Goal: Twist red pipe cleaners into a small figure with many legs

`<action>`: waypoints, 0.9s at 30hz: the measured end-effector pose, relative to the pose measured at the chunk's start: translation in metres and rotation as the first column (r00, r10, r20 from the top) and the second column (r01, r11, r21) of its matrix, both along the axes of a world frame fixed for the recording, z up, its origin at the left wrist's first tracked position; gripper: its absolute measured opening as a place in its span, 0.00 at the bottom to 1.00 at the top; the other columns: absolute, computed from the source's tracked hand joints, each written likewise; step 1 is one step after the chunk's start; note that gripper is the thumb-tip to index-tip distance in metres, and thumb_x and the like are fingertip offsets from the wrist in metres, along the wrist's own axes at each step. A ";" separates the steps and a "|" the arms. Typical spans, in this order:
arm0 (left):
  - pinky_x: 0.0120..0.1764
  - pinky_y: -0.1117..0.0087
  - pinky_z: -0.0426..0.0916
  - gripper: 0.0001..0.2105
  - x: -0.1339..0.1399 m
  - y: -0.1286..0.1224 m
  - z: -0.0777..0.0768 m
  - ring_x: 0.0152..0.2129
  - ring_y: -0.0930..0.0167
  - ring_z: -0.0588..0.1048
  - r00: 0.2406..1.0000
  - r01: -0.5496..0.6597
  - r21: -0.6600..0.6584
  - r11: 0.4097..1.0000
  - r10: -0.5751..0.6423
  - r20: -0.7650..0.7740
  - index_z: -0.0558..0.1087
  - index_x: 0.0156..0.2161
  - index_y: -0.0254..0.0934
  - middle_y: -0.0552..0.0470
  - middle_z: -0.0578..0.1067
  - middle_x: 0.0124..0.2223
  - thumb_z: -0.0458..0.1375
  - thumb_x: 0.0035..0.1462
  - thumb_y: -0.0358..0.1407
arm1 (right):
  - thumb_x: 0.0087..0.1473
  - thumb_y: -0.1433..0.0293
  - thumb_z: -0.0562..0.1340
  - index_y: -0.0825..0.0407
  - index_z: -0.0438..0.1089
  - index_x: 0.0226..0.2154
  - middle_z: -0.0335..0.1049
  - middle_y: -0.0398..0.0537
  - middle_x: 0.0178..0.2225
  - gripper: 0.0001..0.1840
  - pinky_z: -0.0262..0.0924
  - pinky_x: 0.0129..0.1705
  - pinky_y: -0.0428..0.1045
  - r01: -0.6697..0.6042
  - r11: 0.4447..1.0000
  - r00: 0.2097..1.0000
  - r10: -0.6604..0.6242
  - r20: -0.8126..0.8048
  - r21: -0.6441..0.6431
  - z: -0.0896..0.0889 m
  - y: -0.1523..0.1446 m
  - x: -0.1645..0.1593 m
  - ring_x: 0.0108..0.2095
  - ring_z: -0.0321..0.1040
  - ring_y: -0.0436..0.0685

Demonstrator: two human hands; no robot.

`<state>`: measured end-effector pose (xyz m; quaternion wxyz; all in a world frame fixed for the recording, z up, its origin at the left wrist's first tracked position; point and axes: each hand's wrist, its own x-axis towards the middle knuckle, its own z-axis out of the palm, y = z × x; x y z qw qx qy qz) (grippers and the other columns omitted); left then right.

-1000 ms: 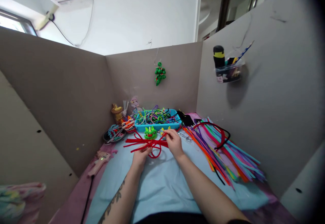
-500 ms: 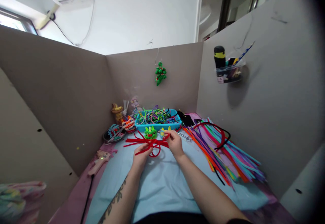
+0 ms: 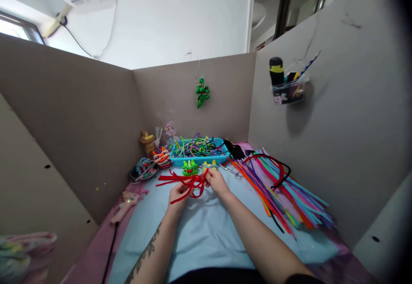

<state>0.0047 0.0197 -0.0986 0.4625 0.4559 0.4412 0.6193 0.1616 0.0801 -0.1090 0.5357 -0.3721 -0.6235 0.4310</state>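
Note:
Red pipe cleaners (image 3: 197,181) cross and loop between my two hands above the light blue cloth. My left hand (image 3: 179,193) is closed around the bundle, with several straight ends sticking out to the left and one pointing down. With its fingers pinched, my right hand (image 3: 217,181) grips the red strands at the right side of the loop. A green fuzzy figure (image 3: 190,168) with a red nose sits just beyond the strands. Right of it is a small yellow and blue fuzzy piece (image 3: 209,165), partly hidden behind my right hand.
A blue tray (image 3: 199,160) of tangled pipe cleaner pieces stands at the back. Scissors (image 3: 232,171) lie right of my hands, near a pile of coloured pipe cleaners (image 3: 273,189). A glue gun (image 3: 126,206) with a cord rests left. Grey panels (image 3: 193,120) enclose the table.
My right hand has moved slightly left and down, closer to my left hand. The red loop between the hands has become narrower, and a strand end now points up by my right fingers.

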 end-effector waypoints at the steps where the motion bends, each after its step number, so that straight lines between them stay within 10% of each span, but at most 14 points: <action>1: 0.34 0.68 0.68 0.21 -0.001 0.001 -0.002 0.28 0.65 0.76 1.000 0.000 -0.004 1.000 0.000 -0.002 0.77 0.36 0.32 0.46 0.79 0.31 0.69 0.30 0.36 | 0.48 0.57 0.55 0.55 0.69 0.28 0.62 0.39 0.12 0.18 0.53 0.15 0.43 -0.016 1.000 1.000 0.016 0.001 -0.022 -0.001 0.000 -0.001 0.13 0.58 0.48; 7: 0.28 0.71 0.67 0.20 -0.005 0.006 -0.010 0.23 0.70 0.74 1.000 -0.006 0.008 1.000 0.007 -0.025 0.77 0.37 0.32 0.48 0.78 0.27 0.67 0.33 0.34 | 0.46 0.62 0.59 0.52 0.65 0.28 0.59 0.36 0.15 0.10 0.53 0.19 0.43 0.001 1.000 1.000 -0.001 -0.005 -0.010 -0.001 -0.009 -0.010 0.16 0.56 0.48; 14: 0.33 0.68 0.68 0.18 -0.006 0.008 -0.014 0.27 0.67 0.75 0.999 -0.045 0.028 0.999 0.044 0.018 0.77 0.37 0.32 0.45 0.79 0.33 0.67 0.34 0.32 | 0.48 0.68 0.59 0.52 0.69 0.23 0.63 0.52 0.45 0.07 0.49 0.53 0.58 0.145 0.945 0.919 -0.238 0.314 0.293 0.000 -0.026 -0.021 0.49 0.53 0.62; 27: 0.33 0.68 0.68 0.22 -0.010 0.007 -0.012 0.28 0.67 0.75 0.988 -0.126 0.048 0.991 0.121 0.091 0.76 0.39 0.30 0.45 0.79 0.33 0.68 0.32 0.31 | 0.40 0.69 0.64 0.51 0.70 0.33 0.54 0.53 0.53 0.12 0.46 0.56 0.56 -0.050 0.990 0.928 -0.002 0.374 0.132 0.004 -0.036 -0.026 0.56 0.48 0.62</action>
